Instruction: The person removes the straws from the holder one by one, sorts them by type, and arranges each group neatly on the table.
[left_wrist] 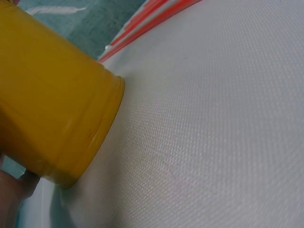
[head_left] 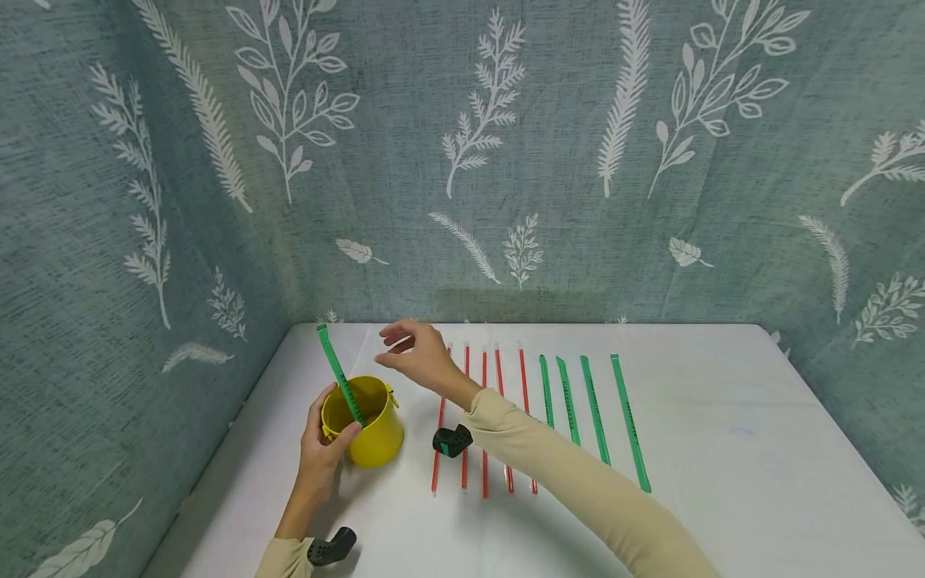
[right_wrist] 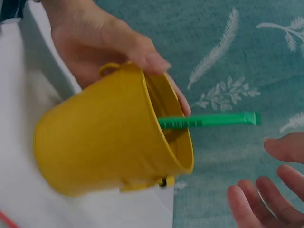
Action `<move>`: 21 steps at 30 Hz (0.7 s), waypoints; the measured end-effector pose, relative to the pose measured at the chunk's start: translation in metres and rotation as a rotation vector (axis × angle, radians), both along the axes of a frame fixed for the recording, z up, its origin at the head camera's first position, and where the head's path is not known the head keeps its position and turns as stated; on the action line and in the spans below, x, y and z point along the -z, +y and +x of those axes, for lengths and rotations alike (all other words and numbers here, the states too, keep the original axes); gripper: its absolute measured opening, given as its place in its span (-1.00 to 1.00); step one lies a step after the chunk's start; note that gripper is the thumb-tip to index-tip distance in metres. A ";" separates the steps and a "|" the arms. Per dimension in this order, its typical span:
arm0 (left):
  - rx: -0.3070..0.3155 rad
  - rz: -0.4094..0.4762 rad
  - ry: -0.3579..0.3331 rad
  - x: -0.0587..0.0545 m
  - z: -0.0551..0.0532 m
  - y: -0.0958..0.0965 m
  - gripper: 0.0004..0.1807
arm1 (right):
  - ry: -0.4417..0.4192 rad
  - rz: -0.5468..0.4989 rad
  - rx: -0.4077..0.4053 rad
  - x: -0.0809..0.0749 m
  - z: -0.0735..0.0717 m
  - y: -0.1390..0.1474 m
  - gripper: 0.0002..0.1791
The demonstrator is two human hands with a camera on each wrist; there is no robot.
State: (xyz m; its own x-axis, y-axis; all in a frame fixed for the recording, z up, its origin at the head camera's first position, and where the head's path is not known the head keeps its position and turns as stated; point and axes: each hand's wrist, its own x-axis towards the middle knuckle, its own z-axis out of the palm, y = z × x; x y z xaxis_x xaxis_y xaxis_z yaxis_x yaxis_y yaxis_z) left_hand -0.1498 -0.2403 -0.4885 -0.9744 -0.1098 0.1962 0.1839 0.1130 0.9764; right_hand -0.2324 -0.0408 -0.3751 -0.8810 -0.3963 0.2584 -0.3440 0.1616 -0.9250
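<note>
A yellow bucket (head_left: pixel 377 437) stands at the left of the white table, gripped at its rim by my left hand (head_left: pixel 321 453), thumb at the near edge. One green wrapped stick (head_left: pixel 338 369) leans inside it, its upper part rising over the rim; its lower end is hidden. Beyond the bucket's right side my right hand (head_left: pixel 419 353) hovers with fingers loosely bent and nothing between them. In the right wrist view, the fingers (right_wrist: pixel 242 204) are apart from the green stick (right_wrist: pixel 213 119). The left wrist view shows the bucket's side (left_wrist: pixel 52 95) and base edge on the table.
Several red sticks (head_left: pixel 485 474) in clear wrapping lie in a row right of the bucket, partly under my right arm. Several green wrapped sticks (head_left: pixel 631 421) lie further right. Patterned green fabric (head_left: pixel 549 160) walls the table's back and sides.
</note>
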 end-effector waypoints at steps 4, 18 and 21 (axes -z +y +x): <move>-0.012 -0.006 -0.014 0.001 0.000 0.001 -0.26 | 0.020 -0.002 -0.011 0.006 -0.001 -0.016 -0.64; -0.041 -0.039 -0.029 -0.001 0.001 -0.001 -0.23 | 0.055 -0.014 0.050 0.019 0.000 -0.065 -0.65; -0.023 -0.038 -0.028 0.000 0.000 0.000 -0.23 | 0.072 -0.006 0.069 0.025 0.001 -0.072 -0.67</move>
State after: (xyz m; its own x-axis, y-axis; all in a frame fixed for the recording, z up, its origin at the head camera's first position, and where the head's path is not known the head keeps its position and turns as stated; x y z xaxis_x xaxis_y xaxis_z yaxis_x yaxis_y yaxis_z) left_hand -0.1495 -0.2408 -0.4887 -0.9769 -0.1254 0.1730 0.1531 0.1541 0.9761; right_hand -0.2318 -0.1128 -0.4001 -0.8853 -0.3333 0.3242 -0.3978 0.1817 -0.8993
